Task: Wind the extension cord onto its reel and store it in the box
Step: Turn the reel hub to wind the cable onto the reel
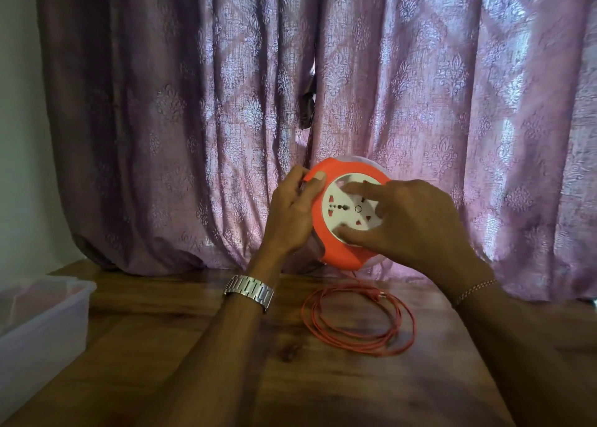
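A: We hold the reel [339,249] up in the air, above the surface [226,378] and in front of the curtain [193,103]. Our left hand [292,215] grips its orange rim, the thumb over the front edge. Our right hand [416,229] has straight fingers [352,188] pressing on the white socket face, so it grasps nothing.

B: And the cord [358,321]?

A: It lies in loose loops on the surface below the reel, and one strand goes up to it. Most of it seems not yet wound, we think.

B: How will these things handle?

A: The reel looks like light, hard plastic, smooth, so it may slip; we think the rim is the best place to hold it. The cord is thin and soft, and the loops could tangle if we pull fast.

B: What else is around?

A: The box [48,323], pale plastic and open, stands at the left edge, well apart from the cord. Nothing lies between them. The curtain hangs close behind the reel and could catch on it.
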Action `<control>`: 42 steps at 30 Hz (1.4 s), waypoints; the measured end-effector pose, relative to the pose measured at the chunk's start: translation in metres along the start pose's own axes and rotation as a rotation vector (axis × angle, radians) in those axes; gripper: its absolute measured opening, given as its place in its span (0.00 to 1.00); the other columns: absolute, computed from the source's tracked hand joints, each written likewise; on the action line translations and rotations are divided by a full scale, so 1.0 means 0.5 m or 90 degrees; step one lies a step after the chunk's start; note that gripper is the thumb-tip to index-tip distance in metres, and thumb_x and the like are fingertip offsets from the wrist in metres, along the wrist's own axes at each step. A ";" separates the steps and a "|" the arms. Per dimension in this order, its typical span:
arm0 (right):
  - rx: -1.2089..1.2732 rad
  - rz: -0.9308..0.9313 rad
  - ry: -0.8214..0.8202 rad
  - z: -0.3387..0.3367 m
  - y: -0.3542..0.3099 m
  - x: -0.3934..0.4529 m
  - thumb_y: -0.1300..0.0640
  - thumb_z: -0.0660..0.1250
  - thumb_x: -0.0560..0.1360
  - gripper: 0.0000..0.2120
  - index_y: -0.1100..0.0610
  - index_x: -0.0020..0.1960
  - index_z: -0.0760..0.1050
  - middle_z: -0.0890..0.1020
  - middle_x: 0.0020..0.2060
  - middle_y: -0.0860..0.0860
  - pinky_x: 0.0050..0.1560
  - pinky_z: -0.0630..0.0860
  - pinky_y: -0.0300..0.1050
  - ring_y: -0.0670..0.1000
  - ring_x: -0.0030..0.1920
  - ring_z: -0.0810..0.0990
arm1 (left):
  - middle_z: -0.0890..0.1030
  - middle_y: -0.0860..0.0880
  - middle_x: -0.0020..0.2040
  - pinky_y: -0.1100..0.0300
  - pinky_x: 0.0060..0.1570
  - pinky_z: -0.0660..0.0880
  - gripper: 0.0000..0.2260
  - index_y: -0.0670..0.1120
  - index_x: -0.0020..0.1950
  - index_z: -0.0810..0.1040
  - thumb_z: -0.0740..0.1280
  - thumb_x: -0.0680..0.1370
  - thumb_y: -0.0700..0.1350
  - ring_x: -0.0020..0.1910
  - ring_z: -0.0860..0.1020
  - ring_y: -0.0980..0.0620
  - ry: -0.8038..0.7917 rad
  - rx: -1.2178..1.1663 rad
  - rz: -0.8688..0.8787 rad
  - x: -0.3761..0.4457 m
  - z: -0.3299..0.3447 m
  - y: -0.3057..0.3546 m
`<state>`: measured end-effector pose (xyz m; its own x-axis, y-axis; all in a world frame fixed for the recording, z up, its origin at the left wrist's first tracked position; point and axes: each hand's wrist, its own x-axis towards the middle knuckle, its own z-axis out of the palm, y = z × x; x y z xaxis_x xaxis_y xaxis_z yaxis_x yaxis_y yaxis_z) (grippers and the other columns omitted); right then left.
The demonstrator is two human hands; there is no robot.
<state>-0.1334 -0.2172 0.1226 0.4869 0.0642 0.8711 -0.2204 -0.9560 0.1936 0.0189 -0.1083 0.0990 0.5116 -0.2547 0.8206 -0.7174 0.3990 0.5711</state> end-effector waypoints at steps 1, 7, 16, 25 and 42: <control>0.016 0.025 0.026 0.004 -0.003 -0.001 0.25 0.64 0.61 0.31 0.38 0.59 0.77 0.85 0.36 0.47 0.36 0.71 0.43 0.55 0.37 0.82 | 0.72 0.49 0.34 0.48 0.39 0.68 0.14 0.50 0.37 0.68 0.65 0.78 0.55 0.36 0.71 0.50 -0.001 -0.008 0.001 0.000 0.000 0.001; -0.014 0.032 0.011 0.005 -0.012 0.002 0.25 0.61 0.65 0.32 0.41 0.61 0.77 0.84 0.38 0.48 0.38 0.72 0.45 0.54 0.43 0.79 | 0.71 0.47 0.35 0.50 0.39 0.68 0.13 0.51 0.38 0.68 0.65 0.79 0.53 0.37 0.71 0.50 0.005 -0.029 -0.011 -0.002 -0.004 0.005; 0.089 -0.170 -0.126 -0.012 0.007 0.005 0.70 0.70 0.68 0.26 0.40 0.52 0.82 0.75 0.67 0.51 0.47 0.74 0.50 0.56 0.54 0.69 | 0.73 0.53 0.32 0.63 0.30 0.69 0.13 0.51 0.38 0.68 0.65 0.80 0.50 0.33 0.72 0.54 0.014 -0.062 -0.006 0.003 -0.010 0.001; -0.035 -0.131 -0.078 -0.008 -0.006 0.001 0.56 0.62 0.69 0.25 0.33 0.60 0.75 0.79 0.55 0.54 0.43 0.72 0.51 0.59 0.49 0.74 | 0.74 0.55 0.32 0.55 0.36 0.70 0.12 0.51 0.37 0.70 0.65 0.79 0.54 0.34 0.73 0.53 0.018 -0.016 0.009 0.004 -0.008 0.002; -0.013 -0.050 0.058 -0.011 -0.005 0.005 0.33 0.66 0.70 0.24 0.46 0.57 0.80 0.80 0.44 0.51 0.46 0.67 0.52 0.56 0.47 0.73 | 0.70 0.44 0.36 0.55 0.34 0.67 0.13 0.43 0.41 0.69 0.65 0.79 0.50 0.37 0.69 0.50 0.019 -0.070 -0.014 0.004 -0.008 0.008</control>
<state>-0.1364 -0.2132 0.1267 0.4241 0.1650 0.8904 -0.2023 -0.9412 0.2708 0.0188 -0.1037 0.1030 0.5420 -0.2381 0.8059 -0.6504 0.4884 0.5817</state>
